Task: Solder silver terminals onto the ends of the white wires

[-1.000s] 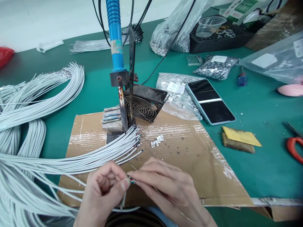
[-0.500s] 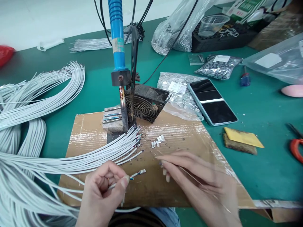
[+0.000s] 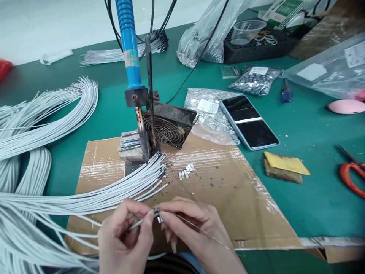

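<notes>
My left hand pinches a thin white wire near its stripped end, low over a taped cardboard sheet. My right hand meets it from the right, thumb and forefinger closed on the wire tip and a small metal terminal; a thin solder strand trails over that hand. A fan of white wires ends just above the hands. A few loose metal terminals lie on the cardboard. A blue-handled soldering iron stands clamped tip-down behind the wire ends.
A small black fan sits behind the iron. Big bundles of white wire fill the left side. A phone, bags of parts, a yellow sponge, red scissors and a small screwdriver lie on the green table.
My right hand had drawn away to the right, showing a terminal on the wire tip; it has come back and pinches the tip again. The view shifted slightly.
</notes>
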`<state>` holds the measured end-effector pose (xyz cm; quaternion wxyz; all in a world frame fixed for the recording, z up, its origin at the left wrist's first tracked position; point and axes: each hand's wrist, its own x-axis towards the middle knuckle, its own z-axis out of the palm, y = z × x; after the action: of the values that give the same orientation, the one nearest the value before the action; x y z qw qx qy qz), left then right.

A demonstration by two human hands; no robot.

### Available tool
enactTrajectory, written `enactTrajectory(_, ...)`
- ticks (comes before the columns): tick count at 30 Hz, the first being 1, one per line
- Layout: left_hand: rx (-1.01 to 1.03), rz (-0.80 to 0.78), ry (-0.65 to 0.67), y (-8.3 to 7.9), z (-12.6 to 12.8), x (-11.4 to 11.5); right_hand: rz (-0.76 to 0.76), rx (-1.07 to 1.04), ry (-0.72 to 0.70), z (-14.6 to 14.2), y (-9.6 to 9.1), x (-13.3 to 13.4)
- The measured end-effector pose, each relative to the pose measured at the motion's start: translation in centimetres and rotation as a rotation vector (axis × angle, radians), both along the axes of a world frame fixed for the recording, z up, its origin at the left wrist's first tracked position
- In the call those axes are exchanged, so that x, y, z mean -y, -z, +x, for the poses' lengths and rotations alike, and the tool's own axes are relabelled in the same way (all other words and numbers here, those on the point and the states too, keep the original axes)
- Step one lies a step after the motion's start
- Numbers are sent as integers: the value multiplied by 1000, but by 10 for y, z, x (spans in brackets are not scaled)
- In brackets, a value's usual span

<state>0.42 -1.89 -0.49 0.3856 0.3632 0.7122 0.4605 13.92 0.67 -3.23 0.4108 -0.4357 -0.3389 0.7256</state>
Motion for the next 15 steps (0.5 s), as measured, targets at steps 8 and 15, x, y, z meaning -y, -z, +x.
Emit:
enactTrajectory(8,-76,37,-14,15,-2,11,11,54,117,-10,-4,9)
enactTrajectory(15,199,-56,-85,-2,8,-1,477,293,373,-23,16,26)
